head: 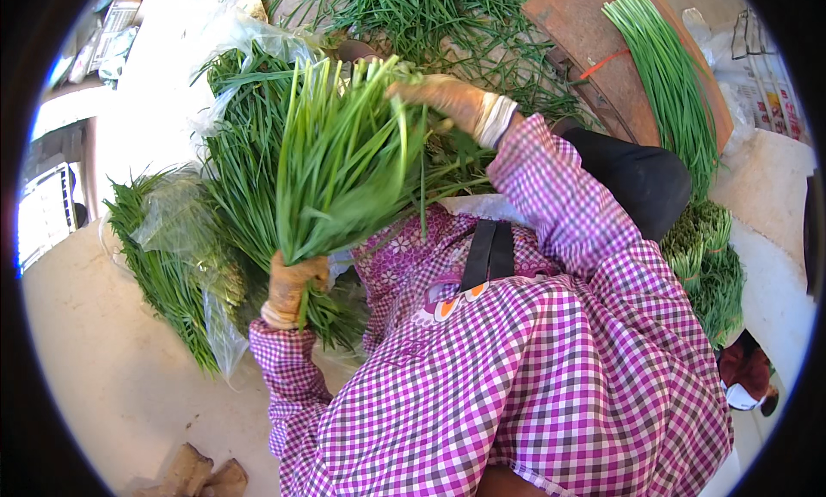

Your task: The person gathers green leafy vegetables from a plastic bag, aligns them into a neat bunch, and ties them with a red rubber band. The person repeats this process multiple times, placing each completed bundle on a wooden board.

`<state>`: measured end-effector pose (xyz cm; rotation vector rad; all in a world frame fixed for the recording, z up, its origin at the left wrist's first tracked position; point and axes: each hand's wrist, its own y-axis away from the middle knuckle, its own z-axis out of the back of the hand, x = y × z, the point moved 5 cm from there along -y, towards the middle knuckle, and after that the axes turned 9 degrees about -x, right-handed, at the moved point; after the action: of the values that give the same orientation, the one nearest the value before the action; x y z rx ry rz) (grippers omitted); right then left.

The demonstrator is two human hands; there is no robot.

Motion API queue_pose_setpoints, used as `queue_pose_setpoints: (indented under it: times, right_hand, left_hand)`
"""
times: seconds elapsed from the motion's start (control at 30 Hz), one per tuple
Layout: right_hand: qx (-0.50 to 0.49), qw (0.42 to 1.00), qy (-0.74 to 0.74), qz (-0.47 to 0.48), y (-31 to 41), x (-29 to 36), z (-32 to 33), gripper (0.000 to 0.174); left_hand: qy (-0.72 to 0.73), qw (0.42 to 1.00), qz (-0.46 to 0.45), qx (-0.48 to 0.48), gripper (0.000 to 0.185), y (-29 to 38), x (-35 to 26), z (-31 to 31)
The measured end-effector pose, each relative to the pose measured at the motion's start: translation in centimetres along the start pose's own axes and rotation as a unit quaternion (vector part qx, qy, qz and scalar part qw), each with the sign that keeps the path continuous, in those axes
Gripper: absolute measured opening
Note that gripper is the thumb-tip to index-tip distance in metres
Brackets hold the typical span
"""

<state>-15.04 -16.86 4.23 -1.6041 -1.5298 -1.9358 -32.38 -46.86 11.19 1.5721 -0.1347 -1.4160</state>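
Observation:
My left hand (pixel 293 284), in a stained work glove, grips a bunch of garlic chives (pixel 348 161) around its leafy lower part. The bunch stands upright with its pale stem ends at the top, and some leaves are blurred. My right hand (pixel 445 100), in a similar glove, reaches across to those stem ends from the right. Its fingertips are partly hidden, so whether it holds any stems is unclear. Behind the bunch lies a larger heap of chives (pixel 239 129), partly wrapped in clear plastic (pixel 271 35).
Loose leaves (pixel 439 13) litter the ground ahead. On the right, a wooden board (pixel 581 26) carries chives (pixel 671 77) beside an orange-red tie (pixel 603 64). Tied bunches (pixel 703 264) sit below it. More plastic-covered chives (pixel 174 258) lie left. Another person (pixel 745 371) is at the far right.

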Motion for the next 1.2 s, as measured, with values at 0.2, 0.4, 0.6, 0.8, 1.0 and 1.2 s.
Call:
queue_pose_setpoints:
  times: [0.2,0.4,0.6,0.8,1.0,1.2]
  right_hand:
    - [0.104,0.994,-0.023,0.027,1.3,-2.9,0.0,0.041]
    - [-0.024,0.981,-0.174,-0.078,5.1,-6.2,8.5,0.03]
    - [-0.175,0.984,-0.04,0.005,0.8,-1.3,13.2,0.049]
    - [-0.068,0.868,0.442,0.214,-1.9,11.5,-4.8,0.046]
    - [-0.22,0.935,0.278,0.029,-6.1,7.2,2.9,0.029]
    - [0.093,0.989,0.109,0.024,-5.0,7.2,0.2,0.061]
  left_hand:
    - [0.015,0.998,-0.031,-0.053,0.022,0.2,-0.3,1.2]
    - [-0.01,0.998,-0.048,-0.034,0.03,-2.7,5.0,3.2]
    - [-0.012,0.995,-0.084,-0.046,0.03,-2.7,4.3,2.4]
    - [0.005,0.996,-0.084,-0.036,0.035,-1.1,3.2,2.0]
    - [0.014,0.998,-0.03,0.052,0.029,0.4,1.2,1.6]
    - [-0.07,0.991,0.053,0.099,0.028,-1.8,3.1,3.1]
